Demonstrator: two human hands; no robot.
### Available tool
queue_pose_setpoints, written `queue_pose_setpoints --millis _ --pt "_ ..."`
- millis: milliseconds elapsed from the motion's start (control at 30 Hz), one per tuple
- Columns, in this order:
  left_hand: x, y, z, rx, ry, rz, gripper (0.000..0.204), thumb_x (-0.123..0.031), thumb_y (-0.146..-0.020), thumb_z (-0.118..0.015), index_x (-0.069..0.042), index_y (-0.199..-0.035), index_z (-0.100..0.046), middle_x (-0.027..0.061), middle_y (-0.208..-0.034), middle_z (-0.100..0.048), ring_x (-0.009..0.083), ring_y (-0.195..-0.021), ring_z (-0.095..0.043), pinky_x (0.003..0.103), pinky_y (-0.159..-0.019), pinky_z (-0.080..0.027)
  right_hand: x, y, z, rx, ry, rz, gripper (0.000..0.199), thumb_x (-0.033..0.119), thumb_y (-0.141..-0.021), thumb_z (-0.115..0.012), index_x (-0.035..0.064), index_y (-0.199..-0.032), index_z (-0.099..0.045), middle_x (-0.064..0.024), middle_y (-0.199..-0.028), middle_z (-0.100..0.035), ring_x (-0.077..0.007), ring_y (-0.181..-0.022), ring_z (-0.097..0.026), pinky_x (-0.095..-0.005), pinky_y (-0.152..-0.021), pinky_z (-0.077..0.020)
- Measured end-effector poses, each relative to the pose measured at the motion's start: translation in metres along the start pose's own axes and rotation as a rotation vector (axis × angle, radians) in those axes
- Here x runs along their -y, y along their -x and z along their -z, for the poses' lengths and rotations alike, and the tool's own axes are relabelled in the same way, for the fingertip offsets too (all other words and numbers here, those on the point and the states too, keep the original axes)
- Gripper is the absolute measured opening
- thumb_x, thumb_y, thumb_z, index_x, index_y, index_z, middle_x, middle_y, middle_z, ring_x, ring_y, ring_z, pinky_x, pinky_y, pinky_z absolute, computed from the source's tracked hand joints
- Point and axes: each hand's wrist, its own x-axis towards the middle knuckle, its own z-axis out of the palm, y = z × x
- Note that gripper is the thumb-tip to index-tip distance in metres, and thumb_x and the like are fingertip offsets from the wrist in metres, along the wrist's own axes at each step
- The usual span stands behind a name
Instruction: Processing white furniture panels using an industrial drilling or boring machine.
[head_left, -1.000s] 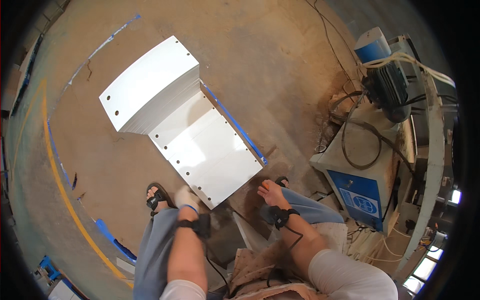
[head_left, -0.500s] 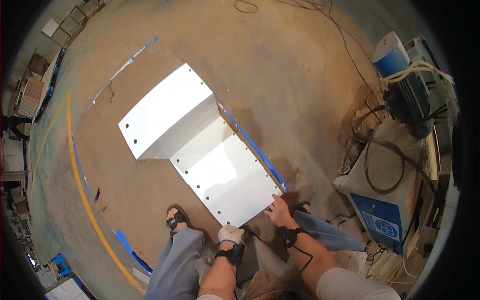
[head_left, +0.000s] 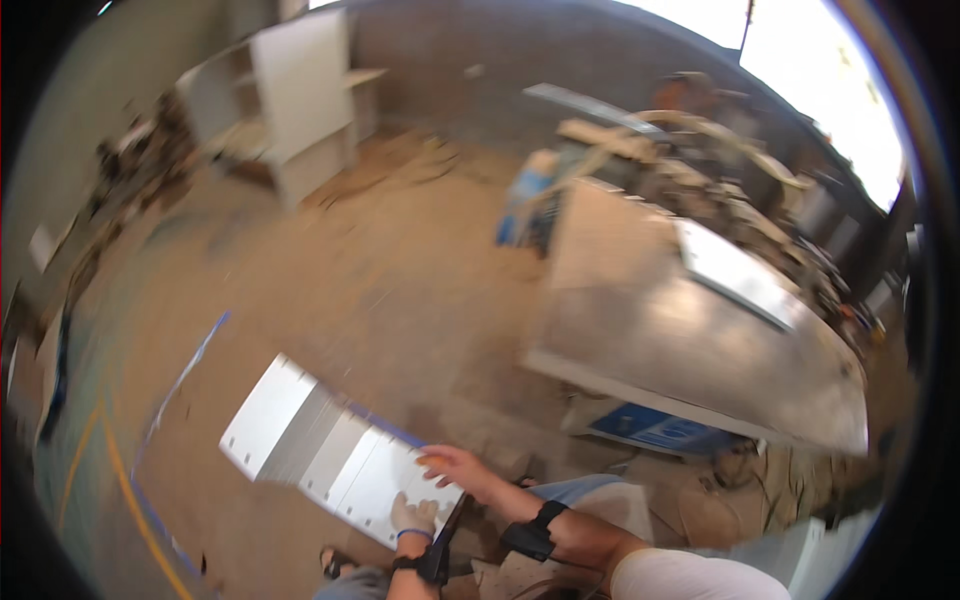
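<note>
White panels (head_left: 372, 474) now have the left hand (head_left: 415, 516) farther over them.

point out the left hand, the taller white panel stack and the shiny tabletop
Left hand (head_left: 414, 515): head view, back of the hand.
Taller white panel stack (head_left: 268, 413): head view, its top face.
Shiny tabletop (head_left: 670, 340): head view, bare surface.

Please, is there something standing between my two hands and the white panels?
Nothing visible stands in the way. The gloved left hand is over the near end of the white panels, and the right hand is near their right edge. Blur hides whether either hand touches them.
</note>
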Motion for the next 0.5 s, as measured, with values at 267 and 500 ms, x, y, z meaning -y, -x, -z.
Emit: queue_pose_setpoints --millis 267,500 --pt "0.06 0.267 -0.037 0.633 -0.5 -0.138 0.019 -0.027 -0.096 -0.053 -0.008 -0.091 -0.053 0.0069 -0.087 -0.06 0.0267 -0.083 -0.059 0.048 -0.08 -0.052 0.121 0.296 0.068 -0.473 0.455 0.61 0.034 0.013 -0.094 -0.06 0.0086 -0.128 -0.058 -0.0065 -0.107 -0.07 -0.0126 -0.085 -0.067 -0.0272 -0.079 -0.0541" --pt "0.121 0.404 -0.069 0.916 -0.769 -0.184 0.012 -0.02 -0.094 -0.053 -0.012 -0.085 -0.055 0.0023 -0.072 -0.056 0.0223 -0.075 -0.06 0.042 -0.073 -0.052 0.075 0.497 0.124 -1.135 0.087 0.753 0.028 0.014 -0.093 -0.062 0.0056 -0.119 -0.062 -0.0053 -0.102 -0.071 -0.0068 -0.073 -0.062 -0.0204 -0.059 -0.0497"
